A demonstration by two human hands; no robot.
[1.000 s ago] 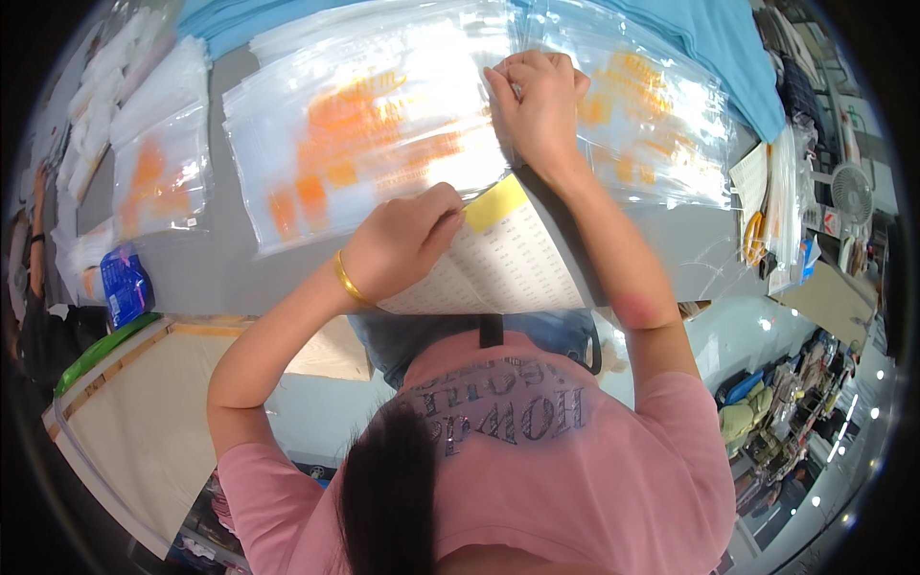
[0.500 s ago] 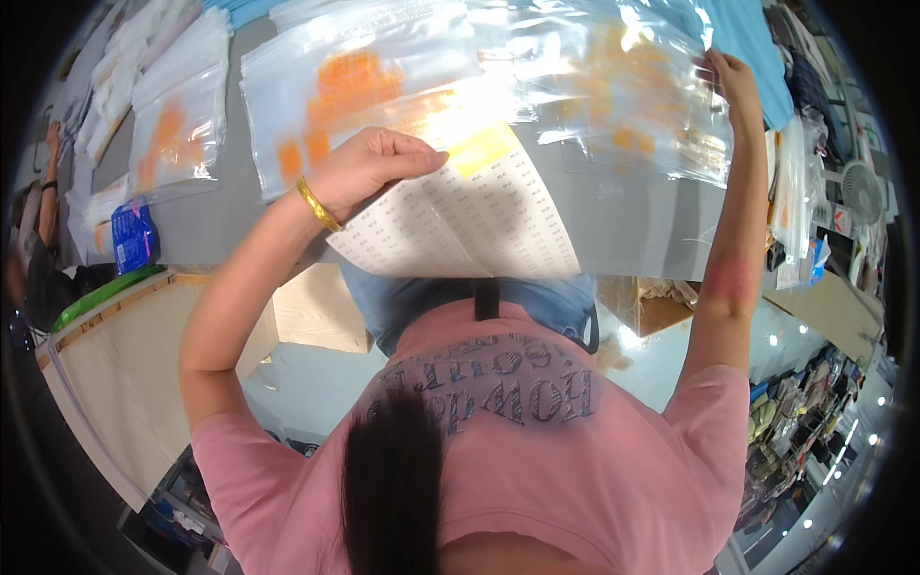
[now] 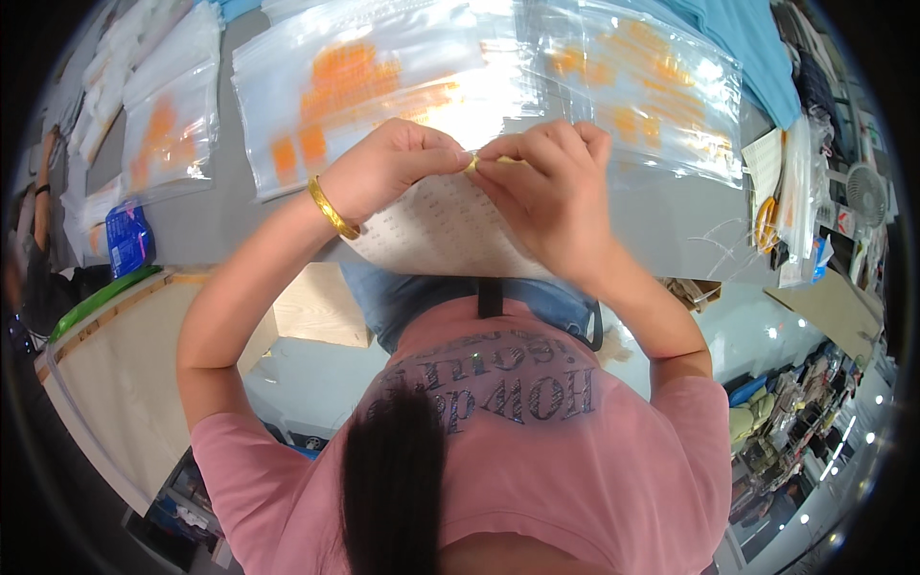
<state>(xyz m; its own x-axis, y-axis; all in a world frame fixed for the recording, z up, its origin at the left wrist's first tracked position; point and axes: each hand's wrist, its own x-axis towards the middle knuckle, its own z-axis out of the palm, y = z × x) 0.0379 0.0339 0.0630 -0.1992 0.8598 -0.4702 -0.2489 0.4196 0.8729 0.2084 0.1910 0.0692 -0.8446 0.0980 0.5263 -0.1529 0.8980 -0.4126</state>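
Note:
A white sheet of small printed stickers (image 3: 441, 225) hangs over the near edge of the grey table. My left hand (image 3: 393, 171), with a gold bangle at the wrist, pinches the sheet's upper edge between thumb and fingers. My right hand (image 3: 561, 187) is closed at the same edge, its thumb and index fingertip meeting the left fingertips on a small yellow strip of the sheet. Whether a single sticker is between the right fingertips is too small to tell. Beyond the hands lie clear plastic bags with orange print, one stack at the left (image 3: 273, 86) and one at the right (image 3: 690, 120).
More clear bags (image 3: 177, 134) and a blue packet (image 3: 129, 240) lie at the left. Orange-handled scissors (image 3: 765, 225), blue cloth (image 3: 752, 57) and a small fan (image 3: 865, 196) are at the right. Wooden panels (image 3: 321, 307) stand below the table; another person's arm (image 3: 45, 182) shows far left.
My right hand has left the right bag stack and come in to the sheet's upper edge beside my left hand. The right bags lie flatter now, and the sheet's yellow area is mostly covered.

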